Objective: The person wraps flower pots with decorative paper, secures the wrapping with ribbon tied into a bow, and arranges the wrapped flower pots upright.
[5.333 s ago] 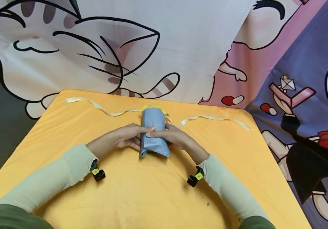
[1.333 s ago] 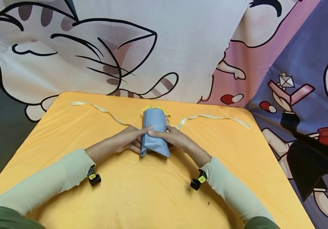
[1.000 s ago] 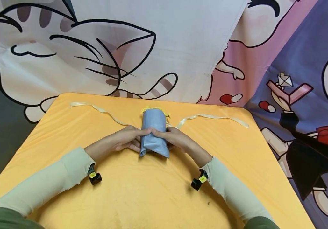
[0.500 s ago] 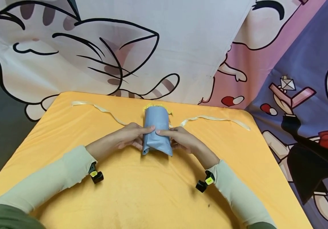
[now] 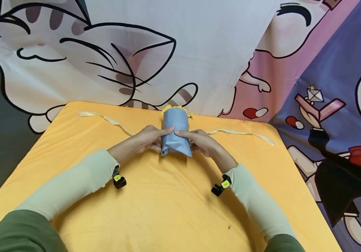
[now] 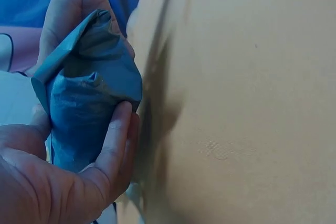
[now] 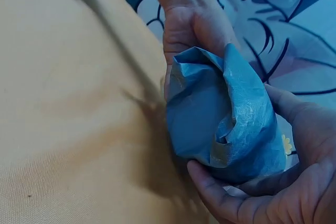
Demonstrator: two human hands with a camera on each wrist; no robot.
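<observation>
A small bouquet wrapped in blue paper (image 5: 176,120) is held upright between both hands at the table's far middle. Small yellow flowers (image 5: 169,107) show along its far end. My left hand (image 5: 147,138) grips the left side, thumb across the front and fingers behind. On the right side, my right hand (image 5: 204,141) grips it the same way, the thumb tips nearly meeting. The wrist views show the folded, creased lower end of the wrap (image 7: 247,114), apart from its shadow. A cream ribbon (image 5: 240,132) lies on the table, its middle hidden behind the bouquet and hands.
Yellow cloth covers the table (image 5: 168,203). Cartoon-printed fabric (image 5: 212,52) hangs right behind the table and along its right side. A tiny dark speck (image 5: 229,227) lies near the front right. Dark floor (image 5: 4,154) shows at the left.
Both hands have carried the wrapped bouquet up and away toward the back edge, slightly right. The thumbs, touching a second ago, have parted a little. The ribbon's left part sagged toward the hands earlier on.
</observation>
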